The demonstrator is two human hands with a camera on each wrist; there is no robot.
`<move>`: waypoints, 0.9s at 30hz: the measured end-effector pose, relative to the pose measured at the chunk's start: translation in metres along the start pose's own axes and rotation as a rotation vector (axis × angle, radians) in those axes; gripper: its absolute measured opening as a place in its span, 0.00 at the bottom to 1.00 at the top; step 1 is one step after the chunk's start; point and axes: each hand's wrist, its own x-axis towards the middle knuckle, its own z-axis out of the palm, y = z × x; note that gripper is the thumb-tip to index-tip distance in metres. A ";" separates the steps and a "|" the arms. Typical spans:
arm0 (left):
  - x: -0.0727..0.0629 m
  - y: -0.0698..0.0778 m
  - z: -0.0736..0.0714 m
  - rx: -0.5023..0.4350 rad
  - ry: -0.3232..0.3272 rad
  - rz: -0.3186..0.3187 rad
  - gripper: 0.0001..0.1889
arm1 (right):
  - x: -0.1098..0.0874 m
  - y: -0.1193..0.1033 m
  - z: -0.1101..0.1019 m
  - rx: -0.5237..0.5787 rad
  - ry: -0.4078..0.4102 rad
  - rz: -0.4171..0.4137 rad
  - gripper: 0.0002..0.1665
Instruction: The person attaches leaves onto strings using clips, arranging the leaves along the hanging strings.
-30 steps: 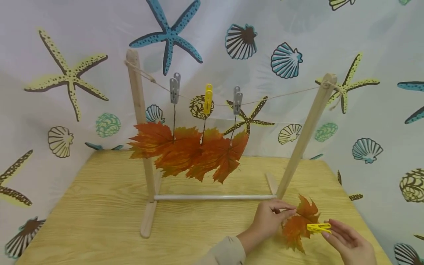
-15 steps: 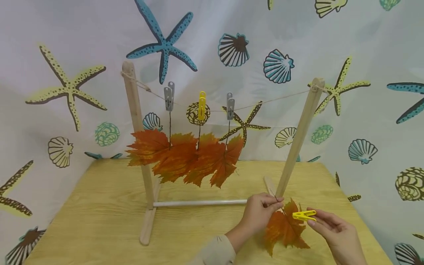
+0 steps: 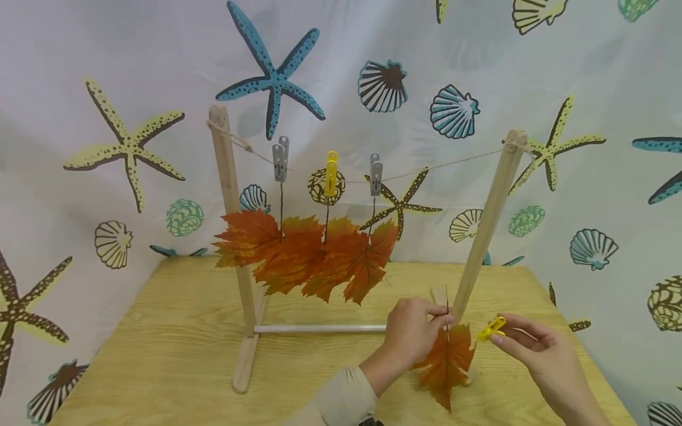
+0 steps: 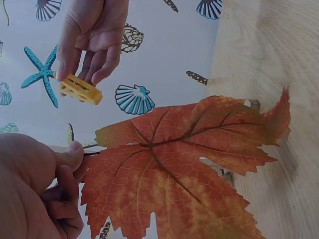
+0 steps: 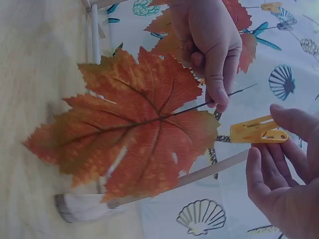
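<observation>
My left hand (image 3: 412, 331) pinches the thin dark stem of an orange-red maple leaf (image 3: 447, 367), which hangs tip down beside the right post. In the right wrist view the stem pokes out past the thumb and finger of that hand (image 5: 212, 45). Just right of the leaf, my right hand (image 3: 543, 355) holds a yellow clothespin (image 3: 491, 328) between thumb and fingers. The clothespin (image 5: 259, 130) is apart from the stem. Behind, more maple leaves (image 3: 309, 254) hang in a row by their stems from two grey clothespins (image 3: 279, 163) and a yellow one (image 3: 331, 174) on a string.
The string (image 3: 442, 166) runs between two wooden posts, the left post (image 3: 226, 160) and the right post (image 3: 489, 225). A white rod (image 3: 319, 329) joins them low down. The stand rests on a wooden table (image 3: 176, 343) before a shell-and-starfish patterned cloth (image 3: 330, 35).
The held leaf has been lifted and turned from lying across the table to hanging stem up, left of where it was. The right hand has brought its clothespin left and up, tilting it.
</observation>
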 end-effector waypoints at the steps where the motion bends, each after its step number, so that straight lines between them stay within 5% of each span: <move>1: 0.000 0.001 -0.002 0.029 0.014 0.014 0.09 | 0.002 -0.005 0.001 -0.037 -0.006 -0.032 0.27; 9: 0.006 0.019 -0.026 0.174 0.084 0.078 0.10 | 0.024 -0.045 0.016 -0.204 0.045 -0.231 0.25; 19: 0.020 0.037 -0.056 0.358 0.127 0.097 0.07 | 0.045 -0.097 0.032 -0.364 0.007 -0.314 0.24; 27: 0.027 0.049 -0.076 0.394 0.166 0.103 0.06 | 0.060 -0.138 0.047 -0.346 -0.039 -0.446 0.17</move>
